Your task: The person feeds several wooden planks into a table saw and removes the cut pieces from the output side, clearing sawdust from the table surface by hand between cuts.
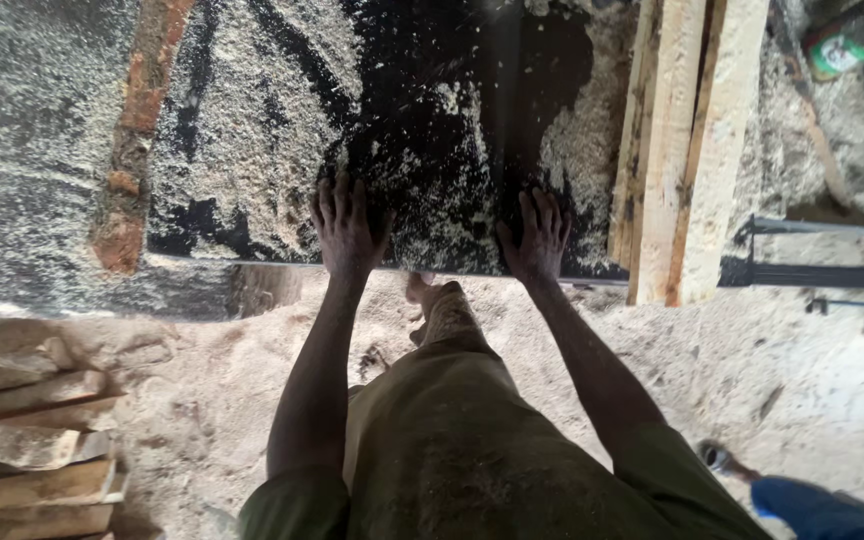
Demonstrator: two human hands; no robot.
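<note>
My left hand [345,226] lies flat, fingers spread, on the near edge of a dark machine table [432,90] strewn with sawdust. About a hand's width to its right, my right hand [535,236] rests the same way on that edge. Neither hand holds anything. Between my arms, my leg in olive trousers and a bare foot [439,300] stand on the sawdust floor below the table edge.
Pale rough planks [687,150] lean across the table's right end. A reddish rusty bar [137,130] lies on the sawdust at the left. Stacked wood offcuts [27,430] sit at lower left. Another person's blue-clad leg [817,508] shows at lower right.
</note>
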